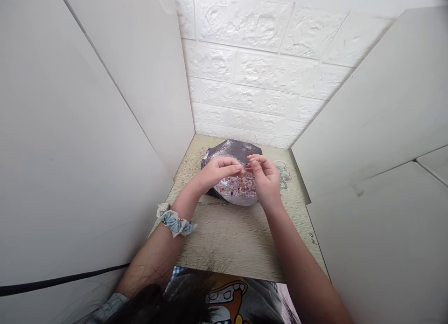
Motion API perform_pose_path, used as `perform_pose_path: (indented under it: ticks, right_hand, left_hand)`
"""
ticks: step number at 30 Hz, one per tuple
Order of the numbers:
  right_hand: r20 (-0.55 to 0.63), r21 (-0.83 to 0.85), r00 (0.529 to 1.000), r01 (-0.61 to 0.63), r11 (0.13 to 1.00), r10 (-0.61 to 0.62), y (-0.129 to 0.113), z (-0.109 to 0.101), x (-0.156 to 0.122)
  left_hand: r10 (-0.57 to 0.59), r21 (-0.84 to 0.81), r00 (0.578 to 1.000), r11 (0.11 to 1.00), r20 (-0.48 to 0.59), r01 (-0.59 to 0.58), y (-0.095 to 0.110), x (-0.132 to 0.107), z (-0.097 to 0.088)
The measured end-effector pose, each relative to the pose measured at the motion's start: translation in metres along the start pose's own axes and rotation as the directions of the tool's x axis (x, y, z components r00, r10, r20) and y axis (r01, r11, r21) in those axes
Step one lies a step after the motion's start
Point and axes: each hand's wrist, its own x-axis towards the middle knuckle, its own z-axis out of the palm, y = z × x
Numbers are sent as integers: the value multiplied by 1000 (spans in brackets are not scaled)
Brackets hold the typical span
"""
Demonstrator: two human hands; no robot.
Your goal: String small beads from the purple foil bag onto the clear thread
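Observation:
Both hands meet above a dark grey shiny bag (241, 149) that holds many small pink, white and red beads (236, 186). My left hand (222, 170) comes in from the left, thumb and fingers pinched together. Opposite it, my right hand (266, 177) is closed in a pinch, thumb against forefinger. A thin dark sliver shows between the fingertips, too small to name. A blue scrunchie with white lace (177, 221) circles my left wrist.
Coiled bead strands (283, 174) lie right of the bag, and another bead strand (212, 203) lies in front of it. Small shiny pieces (311, 237) sit at the right edge of the wooden tabletop (231, 240). White panels flank both sides; a white brick-pattern wall (245, 86) stands behind.

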Motion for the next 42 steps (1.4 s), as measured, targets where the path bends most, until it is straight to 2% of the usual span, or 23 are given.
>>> perform_pose_path:
  ticks: [4, 8, 15, 17, 19, 22, 24, 27, 29, 30, 31, 32, 33, 35, 36, 37, 39, 42]
  right_hand:
    - [-154, 111, 986, -43, 993, 60, 1, -8, 6]
    - [-327, 248, 935, -57, 967, 138, 0, -23, 14]
    - [-454, 338, 872, -20, 941, 181, -2, -42, 20]
    - [-438, 332, 880, -32, 943, 184, -2, -41, 19]
    - [-406, 298, 900, -37, 954, 162, -3, -38, 19]
    - [-359, 222, 930, 2, 975, 79, -7, -33, 19]
    - [-309, 167, 951, 46, 985, 8, -12, -29, 18]
    - [-149, 16, 985, 96, 995, -92, -24, -20, 15]
    - [0, -126, 986, 168, 978, -169, -32, -11, 12]
    - [78, -193, 975, 217, 957, -206, -35, -7, 10]
    - [150, -248, 960, 268, 931, -236, -37, -3, 9]
    - [212, -293, 943, 312, 904, -256, -37, 1, 7]
    - [258, -332, 928, 345, 878, -267, -36, 4, 6]
    - [306, -400, 913, 379, 834, -268, -31, 8, 5]
    - [310, -428, 912, 386, 817, -269, -27, 9, 4]
    - [304, -454, 914, 387, 802, -269, -23, 9, 4]
    - [274, -492, 924, 372, 787, -266, -16, 9, 4]
    - [230, -505, 938, 342, 792, -259, -10, 7, 6]
  left_hand:
    - [75, -150, 997, 986, 10, -73, 5, -5, -3]
    - [86, -203, 996, 976, 9, -83, 9, -10, -9]
    - [126, -225, 992, 967, 12, -120, 10, -14, -19]
    - [132, -208, 991, 969, -11, -131, 11, -14, -20]
    - [111, -117, 991, 986, -81, -120, 13, -14, -19]
    - [81, 105, 971, 993, -226, -59, 14, -10, -17]
    - [81, 266, 951, 964, -297, 1, 12, -7, -16]
    - [169, 518, 889, 851, -425, 86, 8, -3, -14]
    - [293, 624, 820, 775, -492, 97, 6, -1, -13]
    - [331, 634, 798, 769, -505, 82, 5, -1, -13]
    - [329, 604, 802, 796, -499, 49, 5, 0, -12]
    - [290, 532, 834, 847, -470, 6, 5, 0, -12]
    - [225, 423, 882, 906, -413, -33, 5, 0, -11]
    - [81, 162, 970, 986, -228, -44, 6, -1, -9]
    - [21, 65, 991, 998, -132, -12, 6, -1, -7]
    - [-27, 9, 998, 1000, -56, 28, 6, -2, -6]
    - [-96, -9, 995, 995, 15, 96, 6, -2, -5]
    - [-145, 84, 989, 986, -27, 146, 5, -2, -6]
